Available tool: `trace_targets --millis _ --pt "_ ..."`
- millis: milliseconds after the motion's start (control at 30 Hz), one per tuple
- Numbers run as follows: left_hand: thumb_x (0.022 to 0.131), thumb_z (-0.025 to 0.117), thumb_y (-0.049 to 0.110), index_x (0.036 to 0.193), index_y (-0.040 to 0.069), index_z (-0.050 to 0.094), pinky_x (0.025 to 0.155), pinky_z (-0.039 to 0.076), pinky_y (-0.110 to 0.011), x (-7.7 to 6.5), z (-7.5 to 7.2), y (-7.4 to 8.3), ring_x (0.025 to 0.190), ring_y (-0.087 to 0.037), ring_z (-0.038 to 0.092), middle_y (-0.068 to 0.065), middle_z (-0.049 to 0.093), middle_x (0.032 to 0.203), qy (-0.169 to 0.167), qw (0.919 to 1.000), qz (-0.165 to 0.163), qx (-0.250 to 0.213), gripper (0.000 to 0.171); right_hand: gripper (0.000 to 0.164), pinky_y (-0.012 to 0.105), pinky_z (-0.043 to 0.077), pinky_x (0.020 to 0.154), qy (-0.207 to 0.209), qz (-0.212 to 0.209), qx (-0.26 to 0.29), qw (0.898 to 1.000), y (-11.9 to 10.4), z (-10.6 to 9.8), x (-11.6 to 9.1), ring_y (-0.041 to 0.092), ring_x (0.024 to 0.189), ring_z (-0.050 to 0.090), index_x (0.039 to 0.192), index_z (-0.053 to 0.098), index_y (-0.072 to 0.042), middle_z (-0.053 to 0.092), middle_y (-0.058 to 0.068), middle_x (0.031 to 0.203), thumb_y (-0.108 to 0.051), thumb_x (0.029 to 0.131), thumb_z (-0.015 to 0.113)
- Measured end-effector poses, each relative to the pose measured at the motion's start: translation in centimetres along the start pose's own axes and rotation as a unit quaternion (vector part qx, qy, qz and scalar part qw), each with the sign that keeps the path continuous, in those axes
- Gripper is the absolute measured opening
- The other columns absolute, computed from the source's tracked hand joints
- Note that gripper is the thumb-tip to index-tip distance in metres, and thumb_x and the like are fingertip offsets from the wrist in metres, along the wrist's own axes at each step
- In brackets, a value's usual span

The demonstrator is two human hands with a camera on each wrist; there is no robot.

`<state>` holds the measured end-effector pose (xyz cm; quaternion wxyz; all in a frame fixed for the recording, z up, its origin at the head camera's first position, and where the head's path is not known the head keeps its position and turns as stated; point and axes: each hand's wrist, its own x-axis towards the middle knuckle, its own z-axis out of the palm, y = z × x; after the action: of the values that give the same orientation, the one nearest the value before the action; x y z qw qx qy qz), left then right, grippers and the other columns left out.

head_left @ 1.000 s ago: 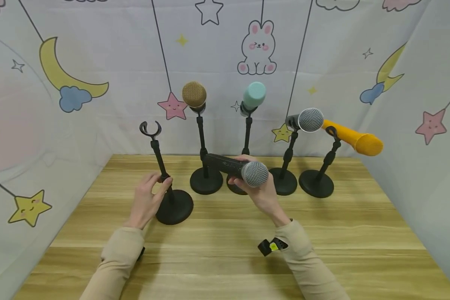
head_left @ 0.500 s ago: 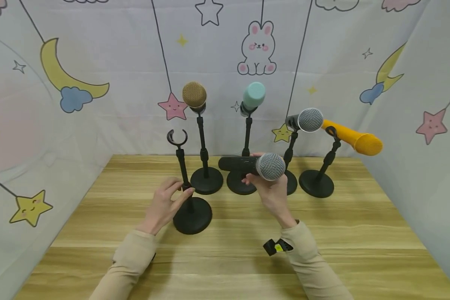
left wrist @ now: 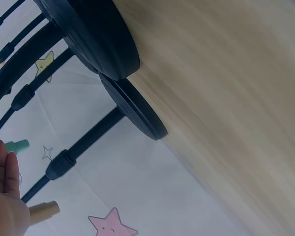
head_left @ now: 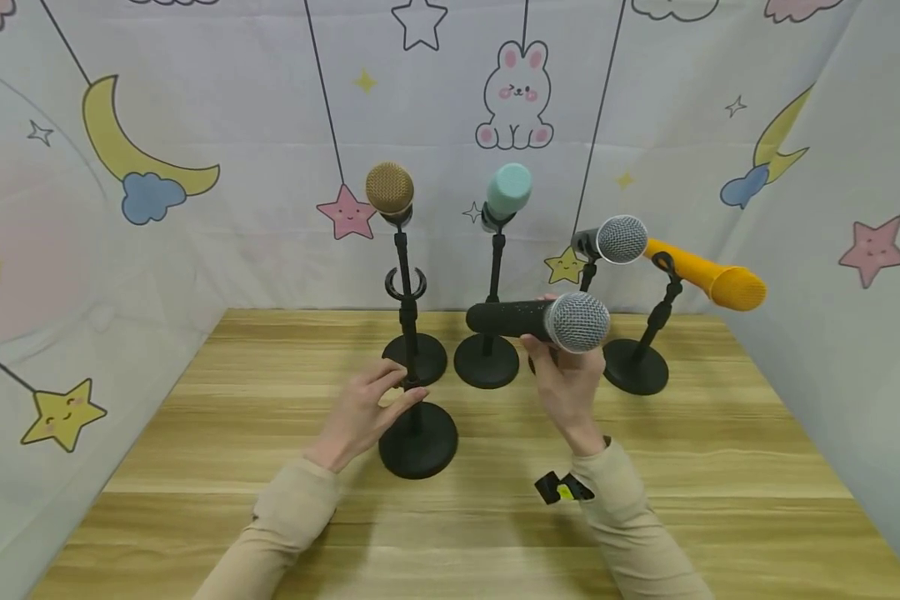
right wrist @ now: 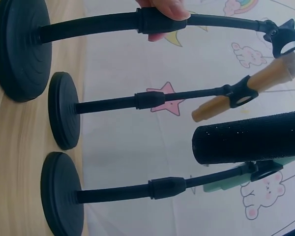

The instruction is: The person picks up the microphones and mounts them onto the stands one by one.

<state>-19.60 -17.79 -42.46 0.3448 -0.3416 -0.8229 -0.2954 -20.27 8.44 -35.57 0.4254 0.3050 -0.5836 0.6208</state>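
Note:
My left hand (head_left: 367, 408) pinches the pole of a black microphone stand (head_left: 418, 442) between thumb and fingers. The stand is upright, and its C-shaped clip (head_left: 406, 287) holds nothing. In the right wrist view the left fingers (right wrist: 172, 9) are at the pole's collar. My right hand (head_left: 566, 387) grips a black microphone (head_left: 512, 320) with a silver mesh head, raised over the table to the right of that stand. The microphone lies nearly level, head to the right. The right wrist view shows its black handle end (right wrist: 246, 137) close up.
Behind stand several more black stands, bearing a gold microphone (head_left: 390, 190), a mint one (head_left: 509, 190), a silver-headed one (head_left: 621, 240) and an orange one (head_left: 708, 273). The wooden table (head_left: 232, 433) ends at a printed cloth backdrop (head_left: 270, 108).
My left hand has moved the stand rightward and nearer, so its clip now overlaps the gold microphone's stand. My right hand has carried the black microphone rightward and turned it more level.

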Motion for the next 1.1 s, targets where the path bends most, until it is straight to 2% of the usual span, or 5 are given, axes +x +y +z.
trace_targets --millis 100,333,733,1000,1100 --pt "0.096 0.064 0.042 0.094 0.001 0.074 0.072 0.056 -0.031 0.4 0.5 0.4 0.083 -0.018 0.065 -0.007 0.067 0.093 -0.004 0.9999 0.01 -0.011 0.042 0.065 0.013 0.049 0.079 0.011 -0.025 -0.024 0.999 -0.2 0.0 0.6 0.002 0.104 0.061 0.116 0.051 0.023 0.063 -0.012 0.127 -0.033 0.091 0.075" --pt "0.097 0.062 0.042 0.097 -0.001 0.074 0.075 0.056 -0.03 1.1 1.7 1.3 0.088 -0.02 0.065 -0.008 0.068 0.096 -0.005 0.9993 0.026 -0.025 0.044 0.057 0.023 0.05 0.095 0.025 -0.074 -0.055 0.995 -0.3 0.5 2.0 0.007 0.11 0.062 0.114 0.058 0.017 0.063 -0.013 0.125 -0.033 0.092 0.074" --pt "0.098 0.058 0.046 0.103 0.0 0.074 0.077 0.057 -0.029 1.9 3.3 2.9 0.091 -0.018 0.065 -0.009 0.068 0.099 -0.034 0.9981 0.005 -0.052 0.05 0.056 0.031 0.049 0.102 0.032 -0.116 -0.059 0.991 -1.3 2.2 4.9 0.013 0.115 0.062 0.114 0.056 0.018 0.064 -0.006 0.124 -0.032 0.094 0.073" --pt "0.092 0.073 0.031 0.104 -0.002 0.074 0.08 0.058 -0.031 2.2 4.1 3.4 0.094 -0.02 0.066 -0.01 0.069 0.1 -0.034 0.9977 -0.004 -0.058 0.035 0.053 0.035 0.048 0.105 0.002 -0.126 -0.046 0.991 -2.5 4.0 6.9 0.016 0.118 0.061 0.115 0.057 0.014 0.063 0.03 0.113 -0.034 0.097 0.068" --pt "0.095 0.069 0.033 0.106 -0.003 0.074 0.084 0.059 -0.033 2.1 4.3 3.5 0.097 -0.022 0.067 -0.011 0.069 0.104 -0.041 0.9969 -0.018 -0.064 0.038 0.052 0.038 0.046 0.107 -0.003 -0.133 -0.053 0.99 -2.7 4.6 7.2 0.016 0.121 0.06 0.117 0.058 0.014 0.064 0.032 0.112 -0.034 0.098 0.067"
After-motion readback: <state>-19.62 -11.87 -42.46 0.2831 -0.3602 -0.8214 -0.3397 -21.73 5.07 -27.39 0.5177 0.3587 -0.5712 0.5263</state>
